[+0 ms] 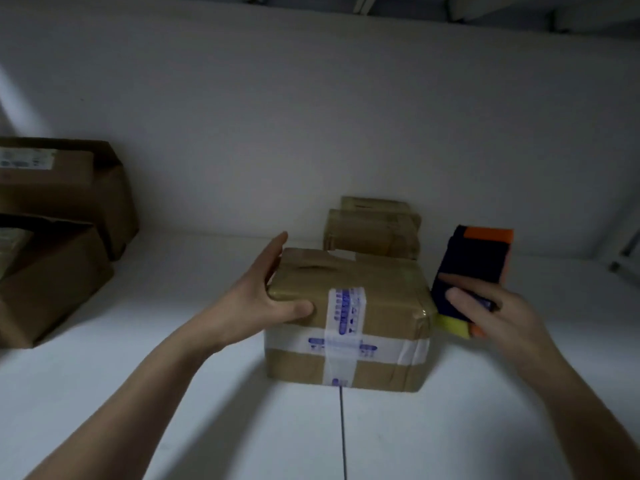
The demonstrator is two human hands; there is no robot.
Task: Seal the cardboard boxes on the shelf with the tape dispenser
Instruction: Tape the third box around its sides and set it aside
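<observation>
A brown cardboard box (377, 306) stands on the white shelf (173, 393), crossed by white tape with blue print. My left hand (263, 299) grips its upper left corner, thumb on the front face and fingers along the left side. Right of the box, my right hand (498, 317) holds a dark blue and orange tape dispenser (474, 258) upright, close to the box's right edge. A yellow part of the dispenser shows under my fingers.
Two smaller taped boxes (370, 230) are stacked behind the main box against the white back wall. Two larger cardboard boxes (62, 202) sit at the left of the shelf. A thin dark seam (343, 434) runs down the shelf in front.
</observation>
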